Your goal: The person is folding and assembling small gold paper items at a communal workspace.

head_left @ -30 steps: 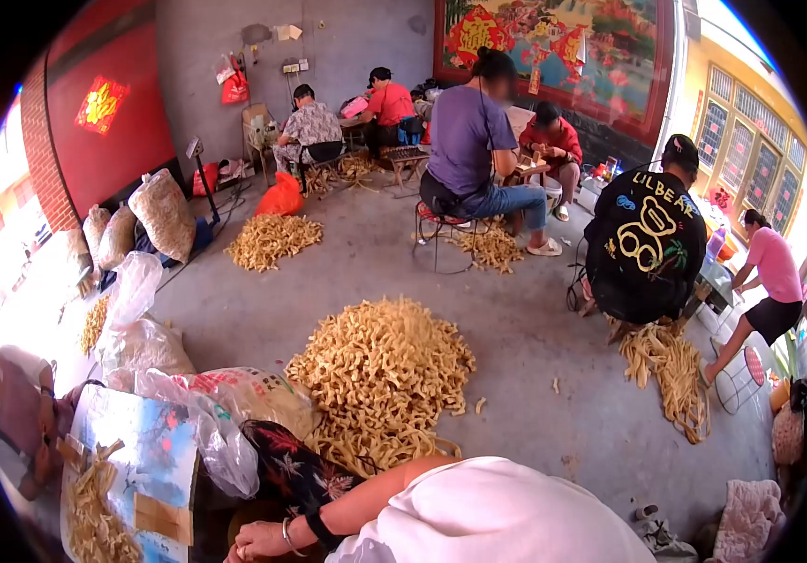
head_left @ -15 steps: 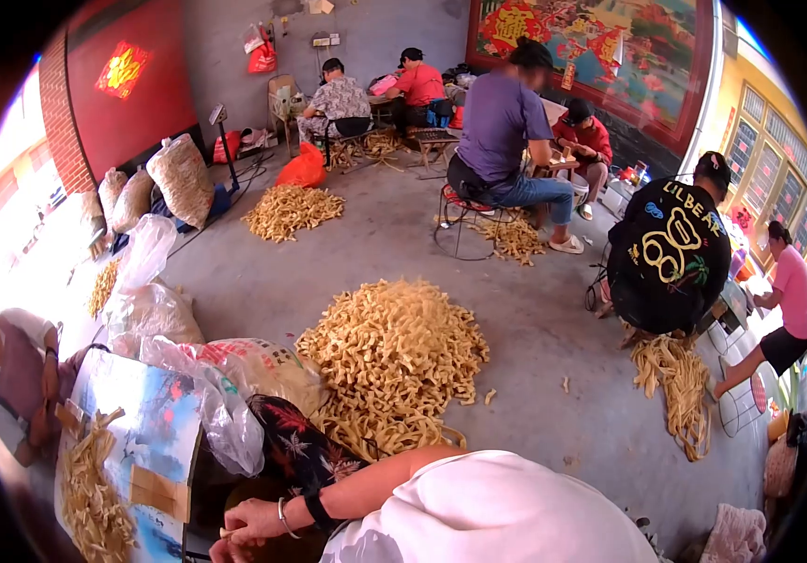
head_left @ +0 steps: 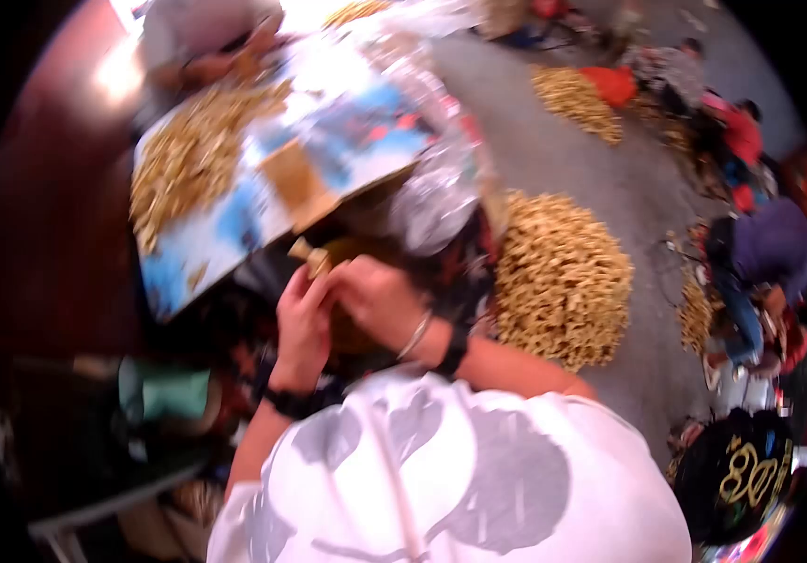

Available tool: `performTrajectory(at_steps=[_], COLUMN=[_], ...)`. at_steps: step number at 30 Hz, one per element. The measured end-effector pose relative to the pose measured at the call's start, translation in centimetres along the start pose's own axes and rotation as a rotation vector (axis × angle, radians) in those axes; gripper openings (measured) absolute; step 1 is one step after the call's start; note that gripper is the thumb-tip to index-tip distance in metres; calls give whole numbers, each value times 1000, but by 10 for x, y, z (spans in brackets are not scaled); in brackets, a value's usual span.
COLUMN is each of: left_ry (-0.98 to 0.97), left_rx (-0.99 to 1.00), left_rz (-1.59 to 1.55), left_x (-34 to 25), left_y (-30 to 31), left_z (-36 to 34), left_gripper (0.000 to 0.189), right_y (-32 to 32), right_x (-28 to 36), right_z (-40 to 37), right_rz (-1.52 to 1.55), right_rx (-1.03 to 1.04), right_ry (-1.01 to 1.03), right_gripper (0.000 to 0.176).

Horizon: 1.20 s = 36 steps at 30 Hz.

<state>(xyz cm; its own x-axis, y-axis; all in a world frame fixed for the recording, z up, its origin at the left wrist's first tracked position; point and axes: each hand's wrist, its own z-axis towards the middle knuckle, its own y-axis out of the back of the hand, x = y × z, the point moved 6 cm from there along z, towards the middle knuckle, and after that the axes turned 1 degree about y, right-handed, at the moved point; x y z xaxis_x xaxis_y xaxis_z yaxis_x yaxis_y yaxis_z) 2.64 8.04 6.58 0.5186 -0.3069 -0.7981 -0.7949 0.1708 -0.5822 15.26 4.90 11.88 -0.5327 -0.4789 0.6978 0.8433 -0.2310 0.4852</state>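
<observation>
My left hand (head_left: 302, 324) pinches a small tan knotted strip (head_left: 312, 255), which sticks up past the fingertips. The right hand (head_left: 373, 293), with a silver bracelet at its wrist, is closed against the same piece from the other side. Both hands are in front of my chest, just off the near edge of a table with a blue and white printed top (head_left: 234, 220). Motion blur hides the exact finger contact. On that table lies a heap of flat tan strips (head_left: 188, 159), and a brown cardboard piece (head_left: 297, 183) is at its near edge.
Another person (head_left: 211, 47) works with both hands at the table's far side. A large pile of tan knots (head_left: 563, 281) lies on the floor to the right, near a clear plastic bag (head_left: 436, 197). Several seated people and smaller piles are further right.
The view has swung left and down, bringing the table and both my hands towards the middle. The knotted strip now shows clearly between my fingers; the floor pile appears further right.
</observation>
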Motion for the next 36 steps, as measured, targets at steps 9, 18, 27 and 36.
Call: performTrajectory(at_steps=[9, 18, 27, 36], left_ry=[86, -20, 129, -10], left_rx=[98, -96, -31, -22], left_rz=[181, 602, 445, 591], left_x=[10, -6, -9, -41], left_y=[-2, 10, 15, 7], left_z=[-9, -7, -25, 0], left_gripper=[29, 9, 14, 18], right_y=[-16, -14, -25, -25], right_x=[-51, -44, -57, -60], right_z=[14, 8, 1, 38], right_rz=[298, 507, 908, 771], right_rx=[128, 282, 282, 347], right_ry=[-435, -509, -734, -679], right_gripper=[27, 18, 12, 18])
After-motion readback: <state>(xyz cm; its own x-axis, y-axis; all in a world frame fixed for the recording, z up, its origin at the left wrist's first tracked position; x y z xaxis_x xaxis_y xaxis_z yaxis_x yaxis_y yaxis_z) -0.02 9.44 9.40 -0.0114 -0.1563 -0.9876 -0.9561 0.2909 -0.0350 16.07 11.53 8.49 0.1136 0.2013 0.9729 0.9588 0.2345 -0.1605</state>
